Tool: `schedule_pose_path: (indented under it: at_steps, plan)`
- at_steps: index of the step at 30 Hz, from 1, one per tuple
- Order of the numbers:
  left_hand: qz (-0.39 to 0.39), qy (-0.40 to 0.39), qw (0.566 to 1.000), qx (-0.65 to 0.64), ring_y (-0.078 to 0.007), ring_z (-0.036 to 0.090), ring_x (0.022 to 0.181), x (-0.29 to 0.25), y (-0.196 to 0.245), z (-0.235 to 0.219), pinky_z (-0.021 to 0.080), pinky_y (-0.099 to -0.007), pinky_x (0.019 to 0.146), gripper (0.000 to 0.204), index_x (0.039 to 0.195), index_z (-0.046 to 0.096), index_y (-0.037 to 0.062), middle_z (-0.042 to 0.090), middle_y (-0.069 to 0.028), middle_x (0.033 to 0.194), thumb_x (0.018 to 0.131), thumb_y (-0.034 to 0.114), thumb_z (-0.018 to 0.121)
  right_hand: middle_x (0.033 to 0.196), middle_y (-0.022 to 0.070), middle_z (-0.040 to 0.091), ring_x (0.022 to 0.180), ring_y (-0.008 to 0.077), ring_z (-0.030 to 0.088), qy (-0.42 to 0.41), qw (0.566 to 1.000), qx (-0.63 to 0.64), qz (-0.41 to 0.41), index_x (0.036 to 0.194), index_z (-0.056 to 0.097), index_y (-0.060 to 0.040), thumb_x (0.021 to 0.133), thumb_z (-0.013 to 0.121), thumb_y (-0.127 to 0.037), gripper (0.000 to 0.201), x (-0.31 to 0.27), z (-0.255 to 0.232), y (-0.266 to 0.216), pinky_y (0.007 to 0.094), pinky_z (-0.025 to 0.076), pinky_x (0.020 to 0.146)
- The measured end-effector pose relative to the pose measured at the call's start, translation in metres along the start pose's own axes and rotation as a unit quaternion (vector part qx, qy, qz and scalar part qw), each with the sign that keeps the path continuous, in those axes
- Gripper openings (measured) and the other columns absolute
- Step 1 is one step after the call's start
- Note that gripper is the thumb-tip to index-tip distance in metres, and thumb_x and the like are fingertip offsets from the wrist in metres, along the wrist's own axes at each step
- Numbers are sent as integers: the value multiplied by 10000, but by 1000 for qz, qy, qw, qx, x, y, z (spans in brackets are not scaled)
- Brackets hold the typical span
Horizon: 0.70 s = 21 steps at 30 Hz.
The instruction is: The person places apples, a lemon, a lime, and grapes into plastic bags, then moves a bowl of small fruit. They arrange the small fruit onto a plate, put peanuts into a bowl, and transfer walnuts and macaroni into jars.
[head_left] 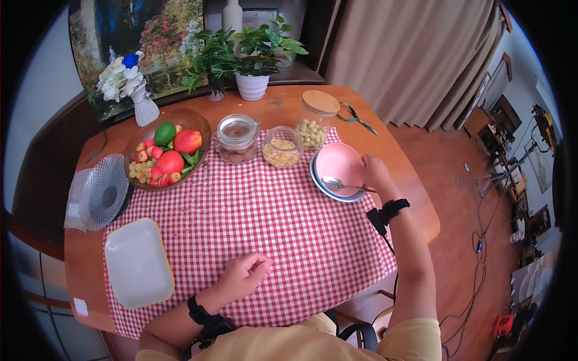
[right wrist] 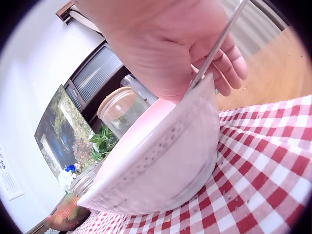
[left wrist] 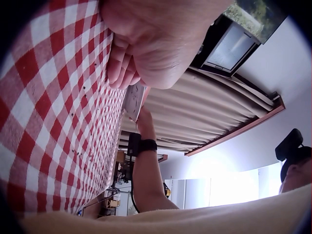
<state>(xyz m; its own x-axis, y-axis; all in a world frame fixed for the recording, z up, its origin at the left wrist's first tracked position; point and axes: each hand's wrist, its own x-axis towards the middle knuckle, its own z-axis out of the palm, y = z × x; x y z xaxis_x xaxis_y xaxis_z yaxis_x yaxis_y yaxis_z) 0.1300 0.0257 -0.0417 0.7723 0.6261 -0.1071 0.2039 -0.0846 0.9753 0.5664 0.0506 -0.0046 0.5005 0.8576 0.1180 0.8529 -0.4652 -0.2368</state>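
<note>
My right hand is at the right rim of a pink bowl, its fingers bent over the outside and the thumb side inside, pinching the rim. This bowl is stacked in white and blue-rimmed bowls. A metal spoon lies across it, the handle passing over the rim beneath the hand. From the right wrist view, the outer white bowl with a dotted band rests on the cloth. Resting on the checkered tablecloth near the front edge, my left hand has loosely curled fingers and holds nothing.
Behind stand a clasp-lidded jar, an oat-filled glass jar and a wooden-lidded jar of nuts. A fruit basket, a ribbed glass plate and a pale rectangular dish occupy the left. Potted plants stand at the back.
</note>
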Motion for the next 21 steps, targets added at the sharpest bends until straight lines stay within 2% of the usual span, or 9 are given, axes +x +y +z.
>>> schedule_pose_path:
  at_steps: [1,3,4,6,10,12,16,21]
  plan:
    - [1,2,1000,-2,-119,655,770,0,0,0,541,-248,688,201,1042,611,-12,676,-79,888,960,159,544,931,203,673,873,372,647,0,1000,-1,-3,973,648,-33,807,625,-269,290,1,2,-1,437,512,767]
    - [8,5,1000,-5,-122,658,773,-1,-2,1,544,-251,690,204,1046,610,-10,677,-80,889,959,164,547,938,196,677,875,370,650,68,993,95,-25,1003,670,-46,810,632,-245,280,3,8,-3,426,516,768]
    - [8,8,1000,-5,-122,658,773,-1,-4,1,544,-251,690,204,1046,610,-10,677,-80,889,959,164,547,938,196,677,875,370,650,67,993,95,-27,1003,670,-46,810,632,-245,280,6,11,-3,426,516,768]
    - [8,1,1000,4,-122,658,768,0,-6,0,547,-253,682,210,1050,609,-8,677,-78,885,958,172,552,915,190,682,864,366,654,94,978,183,-22,994,686,-58,808,639,-233,259,13,14,-2,414,518,762]
    - [3,3,1000,8,-120,655,762,0,-2,1,544,-250,669,208,1049,611,1,675,-73,879,957,179,554,888,195,681,847,364,657,90,984,152,-16,948,690,-38,805,647,-249,258,19,10,-4,408,517,751]
    - [38,28,999,-5,-107,628,660,-1,-1,3,501,-257,598,163,987,621,8,667,-53,756,940,155,569,880,209,675,847,365,658,48,994,101,5,924,684,-25,806,630,-226,239,20,3,-9,414,516,750]
    - [46,36,998,14,-118,633,663,-1,0,2,502,-264,598,171,991,619,7,673,-63,769,940,163,569,868,222,669,851,373,655,25,998,56,-5,886,676,-15,804,613,-198,210,27,3,-6,424,514,747]
    - [43,33,998,27,-128,638,664,-2,4,1,505,-269,596,174,992,618,5,680,-76,780,938,163,571,866,226,665,855,390,646,50,998,43,19,874,672,-16,809,572,-174,198,28,0,-10,439,511,746]
